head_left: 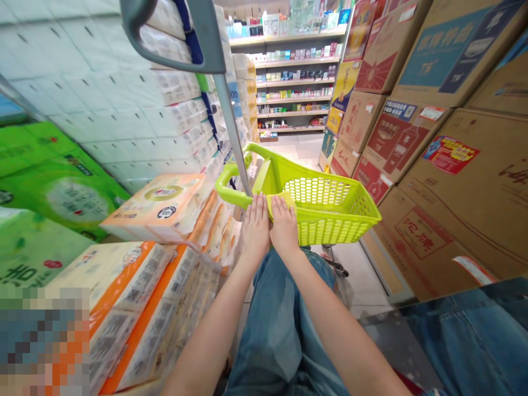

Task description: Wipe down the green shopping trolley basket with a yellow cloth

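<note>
Basket [342, 217] before me, bright green and slatted like a lattice, stands in the middle of the aisle, its rounded end to the left and its body reaching off to the right. My left hand [256, 225] lies on the near rim with the fingers straight and close together, not clenched; my thumb is hidden, so I cannot tell whether it grips from beneath. Just beside it, my right hand [284, 223] lies flat over what looks like a yellow cloth [291, 200], trapped between my fingers and the plastic. I cannot tell whether that hand pinches the cloth or only presses it. Setting both hands close together on one edge probably keeps the basket steady under that pressure.

A metal pole [235, 137] rises by the left end to a grey handle [208, 41], likely there so the basket can be pulled from standing height. My jeans [272, 319] are near, below the basket. To the left, tissue packs [165, 203] are piled flat, which suits their block shape; to the right, cartons [462, 214] stack squarely, seemingly so the tiled floor [367, 283] stays passable. Far off, shelves [289, 38] hold small boxes and bottles in rows.
</note>
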Action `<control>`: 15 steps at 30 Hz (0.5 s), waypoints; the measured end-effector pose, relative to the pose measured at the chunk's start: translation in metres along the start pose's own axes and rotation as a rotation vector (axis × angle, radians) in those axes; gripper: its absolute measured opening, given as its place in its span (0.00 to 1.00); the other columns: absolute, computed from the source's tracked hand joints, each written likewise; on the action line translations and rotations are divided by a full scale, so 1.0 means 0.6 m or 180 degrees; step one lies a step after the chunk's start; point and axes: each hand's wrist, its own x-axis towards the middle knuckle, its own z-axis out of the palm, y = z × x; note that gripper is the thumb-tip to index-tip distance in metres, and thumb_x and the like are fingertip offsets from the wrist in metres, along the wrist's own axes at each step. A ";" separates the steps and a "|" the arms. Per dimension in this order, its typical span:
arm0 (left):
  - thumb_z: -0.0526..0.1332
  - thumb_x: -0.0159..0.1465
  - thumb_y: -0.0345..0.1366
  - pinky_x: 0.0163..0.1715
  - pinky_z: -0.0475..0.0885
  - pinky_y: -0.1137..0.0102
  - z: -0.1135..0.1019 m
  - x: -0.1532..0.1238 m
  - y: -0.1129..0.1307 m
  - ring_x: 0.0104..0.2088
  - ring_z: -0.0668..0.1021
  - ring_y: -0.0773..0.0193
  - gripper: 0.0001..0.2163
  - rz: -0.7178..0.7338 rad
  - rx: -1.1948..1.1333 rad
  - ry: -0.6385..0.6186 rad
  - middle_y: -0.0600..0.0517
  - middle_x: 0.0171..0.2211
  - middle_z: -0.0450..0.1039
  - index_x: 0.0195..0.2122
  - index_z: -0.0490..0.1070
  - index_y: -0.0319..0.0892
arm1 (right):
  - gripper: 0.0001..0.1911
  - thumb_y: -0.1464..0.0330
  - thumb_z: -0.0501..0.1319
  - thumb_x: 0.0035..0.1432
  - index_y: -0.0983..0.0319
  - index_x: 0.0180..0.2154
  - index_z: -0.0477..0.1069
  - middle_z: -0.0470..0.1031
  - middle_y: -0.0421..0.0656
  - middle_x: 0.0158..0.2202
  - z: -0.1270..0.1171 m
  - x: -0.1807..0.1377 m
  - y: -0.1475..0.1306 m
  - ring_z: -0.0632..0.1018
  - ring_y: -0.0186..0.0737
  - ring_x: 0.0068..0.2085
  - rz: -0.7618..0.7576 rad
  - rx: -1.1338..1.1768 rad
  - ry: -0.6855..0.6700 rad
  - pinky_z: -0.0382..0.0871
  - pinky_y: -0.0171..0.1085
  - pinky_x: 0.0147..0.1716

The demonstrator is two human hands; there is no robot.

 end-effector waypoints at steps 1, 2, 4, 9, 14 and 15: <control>0.47 0.65 0.29 0.68 0.51 0.57 -0.001 0.000 0.000 0.71 0.47 0.56 0.30 0.0008 0.0000 -0.0005 0.39 0.70 0.46 0.69 0.42 0.30 | 0.35 0.79 0.48 0.57 0.66 0.67 0.52 0.56 0.48 0.68 0.000 0.001 -0.004 0.56 0.42 0.69 -0.0025 0.0022 0.0008 0.48 0.48 0.67; 0.47 0.65 0.29 0.68 0.51 0.57 -0.002 0.000 0.000 0.71 0.47 0.56 0.31 0.0009 -0.0001 0.0000 0.40 0.70 0.46 0.69 0.42 0.31 | 0.35 0.80 0.48 0.57 0.66 0.67 0.52 0.56 0.48 0.68 0.000 0.000 -0.001 0.56 0.41 0.69 -0.0042 0.0023 0.0025 0.48 0.48 0.67; 0.48 0.65 0.30 0.67 0.50 0.56 -0.003 0.000 0.002 0.71 0.47 0.55 0.31 0.0001 -0.0009 0.0031 0.40 0.70 0.46 0.69 0.43 0.31 | 0.38 0.81 0.48 0.55 0.65 0.67 0.52 0.56 0.47 0.68 -0.001 -0.008 0.020 0.56 0.40 0.69 -0.0089 -0.0023 0.0071 0.47 0.47 0.67; 0.48 0.65 0.29 0.67 0.50 0.57 0.000 0.000 0.006 0.70 0.49 0.55 0.31 -0.0029 -0.0030 0.0110 0.40 0.70 0.46 0.69 0.43 0.30 | 0.42 0.84 0.48 0.49 0.65 0.67 0.52 0.58 0.46 0.68 -0.013 -0.045 0.115 0.57 0.41 0.68 0.0091 -0.0385 0.0181 0.48 0.47 0.67; 0.48 0.64 0.29 0.68 0.50 0.56 0.008 0.000 0.005 0.70 0.49 0.55 0.31 -0.0037 -0.0118 0.0173 0.41 0.70 0.47 0.69 0.42 0.31 | 0.42 0.84 0.49 0.49 0.65 0.66 0.53 0.60 0.48 0.67 -0.028 -0.073 0.198 0.58 0.43 0.68 0.0457 -0.0722 0.0362 0.49 0.51 0.67; 0.48 0.64 0.29 0.68 0.50 0.56 0.009 0.001 0.005 0.70 0.49 0.55 0.32 -0.0039 -0.0138 0.0194 0.41 0.70 0.47 0.69 0.42 0.32 | 0.42 0.84 0.49 0.48 0.65 0.66 0.54 0.60 0.49 0.67 -0.029 -0.073 0.203 0.58 0.44 0.68 0.0550 -0.0711 0.0393 0.48 0.52 0.67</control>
